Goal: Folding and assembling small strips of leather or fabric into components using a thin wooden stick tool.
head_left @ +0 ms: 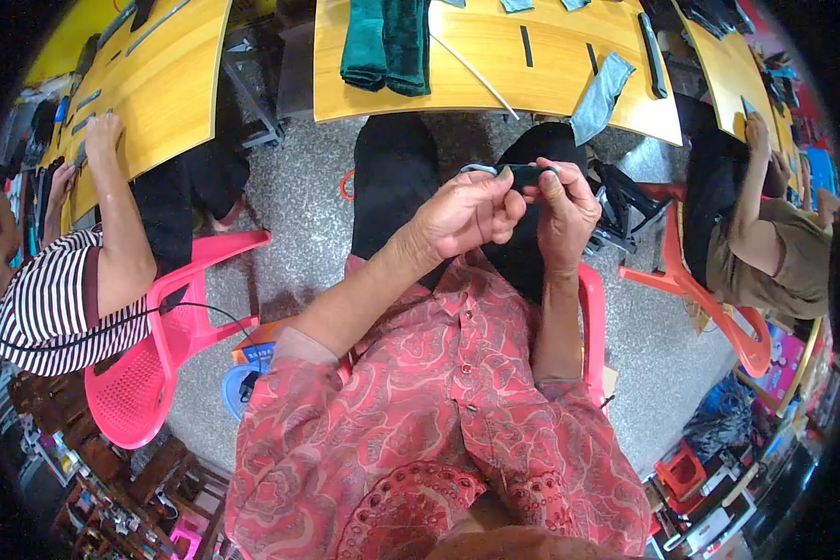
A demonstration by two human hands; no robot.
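Above my lap, just short of the table's near edge, both hands pinch a small strip of dark green velvet cloth (pixel 525 176). My left hand (pixel 469 213) has its thumb and forefinger closed on one end, the other fingers curled. The opposite end is gripped between thumb and fingers of my right hand (pixel 567 210). A pale bluish bit shows behind my left fingertips; what it is I cannot make out. On the yellow wooden table (pixel 476 42) ahead lie folded dark green velvet pieces (pixel 386 51) and a light blue-grey velvet strip (pixel 602 98) overhanging the edge.
A thin pale stick (pixel 471 73), short black strips (pixel 526 46) and a long dark strip (pixel 652 56) lie on the table. People work at tables on both sides: one in a striped shirt (pixel 61 294) beside a pink chair (pixel 149 373), another in brown (pixel 789 257) near an orange chair (pixel 709 299).
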